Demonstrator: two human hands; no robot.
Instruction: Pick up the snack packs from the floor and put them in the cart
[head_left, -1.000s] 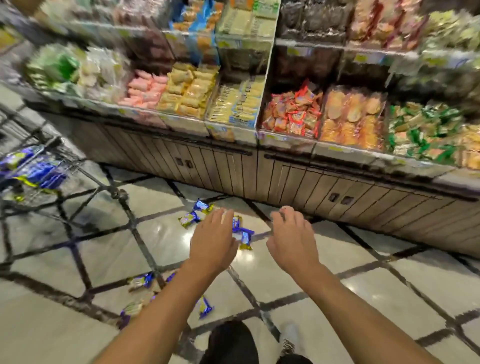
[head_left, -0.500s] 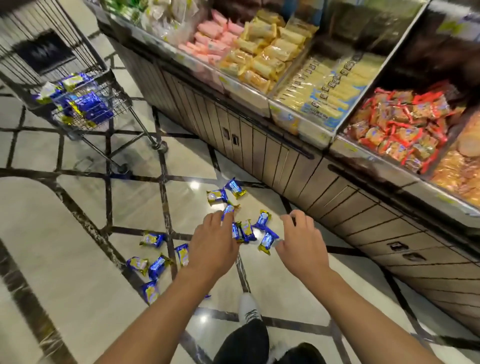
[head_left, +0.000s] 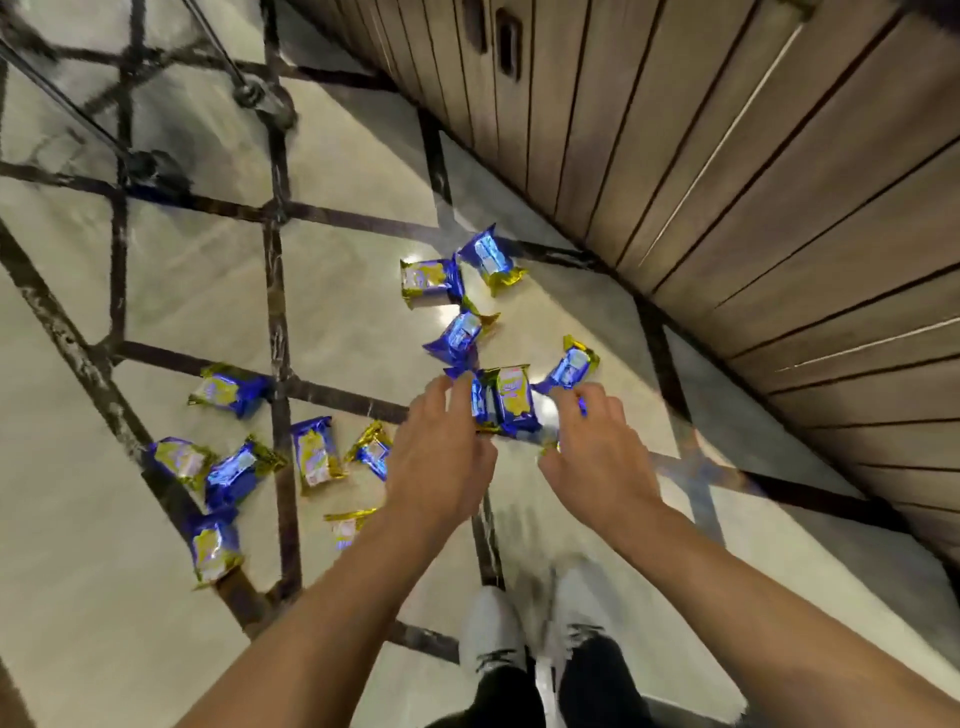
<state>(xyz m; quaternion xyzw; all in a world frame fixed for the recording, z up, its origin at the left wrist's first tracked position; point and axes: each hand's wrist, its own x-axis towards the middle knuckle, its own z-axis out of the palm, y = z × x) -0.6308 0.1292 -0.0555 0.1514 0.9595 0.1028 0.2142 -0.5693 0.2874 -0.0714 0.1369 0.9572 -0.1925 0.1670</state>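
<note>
Several packs (head_left: 228, 389) are scattered over the floor (head_left: 182, 291), blue and gold wrappers lying flat on the pale tiles. Furthest left, a loose group is spread near the dark tile lines, one pack (head_left: 214, 548) lowest and nearest the viewer. Only the cart's legs and wheels (head_left: 249, 94) are seen, up at the top left, well apart from the packs; its basket is out of view.

Toward the middle, the left hand (head_left: 441, 457) is lowered over a cluster, its fingers curled against the side of the middle pack (head_left: 506, 397). Whether the pack is already pinched cannot be told, as motion blur hides the fingertips. Three more packs are strung out beyond it toward the cabinet (head_left: 727, 208).

On the right, the right hand (head_left: 597, 457) is curled at the other side of the same cluster, with a scrap of blue wrapper showing at its fingers; a firm hold cannot be confirmed.

Judged from this, the gathering step is best done by pressing the two hands inward so that the slippery wrappers are bunched together, then lifted as one bundle. Loose edges should be gripped, since smooth foil is likely to slide out.
</note>
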